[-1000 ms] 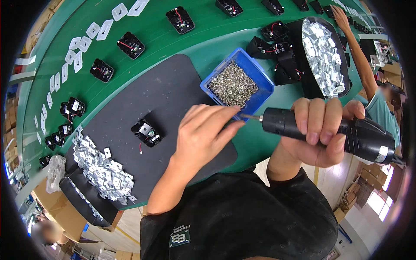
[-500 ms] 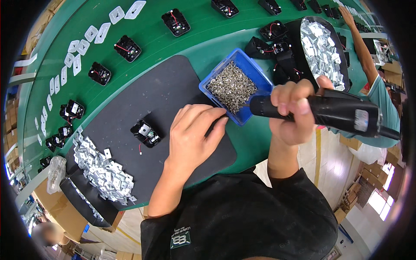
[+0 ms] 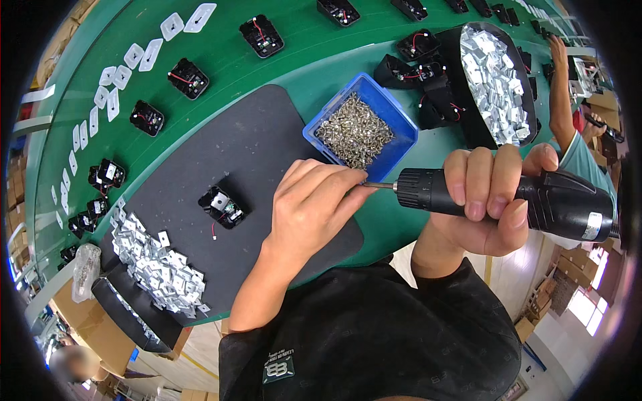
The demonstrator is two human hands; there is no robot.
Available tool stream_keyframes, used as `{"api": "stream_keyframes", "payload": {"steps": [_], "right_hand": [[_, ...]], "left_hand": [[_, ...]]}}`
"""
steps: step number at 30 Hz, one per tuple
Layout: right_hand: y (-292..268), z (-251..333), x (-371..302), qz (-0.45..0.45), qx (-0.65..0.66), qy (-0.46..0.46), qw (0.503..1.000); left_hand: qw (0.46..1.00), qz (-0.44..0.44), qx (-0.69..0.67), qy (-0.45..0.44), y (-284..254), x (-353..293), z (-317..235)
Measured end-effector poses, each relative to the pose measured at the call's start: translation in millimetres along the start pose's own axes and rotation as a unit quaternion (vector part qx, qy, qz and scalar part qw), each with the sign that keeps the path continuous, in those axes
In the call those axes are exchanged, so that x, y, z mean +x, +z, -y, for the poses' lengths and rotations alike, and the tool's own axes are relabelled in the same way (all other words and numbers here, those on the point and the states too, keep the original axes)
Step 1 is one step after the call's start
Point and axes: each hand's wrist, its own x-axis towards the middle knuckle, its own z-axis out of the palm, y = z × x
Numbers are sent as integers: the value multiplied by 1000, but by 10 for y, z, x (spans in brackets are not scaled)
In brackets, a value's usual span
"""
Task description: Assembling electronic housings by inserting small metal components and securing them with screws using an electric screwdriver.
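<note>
1. Black and bulky, an electric screwdriver (image 3: 558,207) lies sideways at the right of the frame, its body gripped by the right hand (image 3: 478,190), fingers wrapped over it and thumb curled against its near side.
2. Its slim metal bit (image 3: 381,185) points left to the centre of the frame, where the left hand (image 3: 307,207) has index finger and thumb pinched together on the tip; whether a screw sits between them cannot be told.
3. Just above those fingertips stands a blue bin (image 3: 404,137), filled with loose metal screws (image 3: 354,130).
4. Left of the left hand, a black housing (image 3: 214,212) rests on a dark grey mat (image 3: 257,127); inside it are a pale plate and a small circuit board, and a red lead trails below it.
5. At lower left, small metal plates (image 3: 164,264) lie heaped, with a black tray (image 3: 124,311) beside them.
6. Toward the upper right, the green tabletop (image 3: 311,87) bears clustered housings (image 3: 435,97) and a black container holding a plate heap (image 3: 495,80).
7. Across the top curves a green strip (image 3: 224,63) carrying spaced housings and, at upper left, white frames (image 3: 150,55).
8. Far right, a co-worker's arm (image 3: 560,100) reaches upward.
</note>
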Motion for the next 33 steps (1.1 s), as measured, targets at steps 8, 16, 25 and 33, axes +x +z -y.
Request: {"api": "stream_keyframes", "payload": {"steps": [8,16,25,33], "right_hand": [[4,-7,-41,17,9,12,1000],[16,-65,-2,47,76,26,996],[78,-168,64,131,107,26,985],[256,-350,12,105,107,68,986]], "left_hand": [[998,-11,20,55,-84,-35,32],[993,-50,15,104,-156,-137,51],[991,-35,37,124,-303,-221,75],[982,-19,182,35,-750,-441,40]]}}
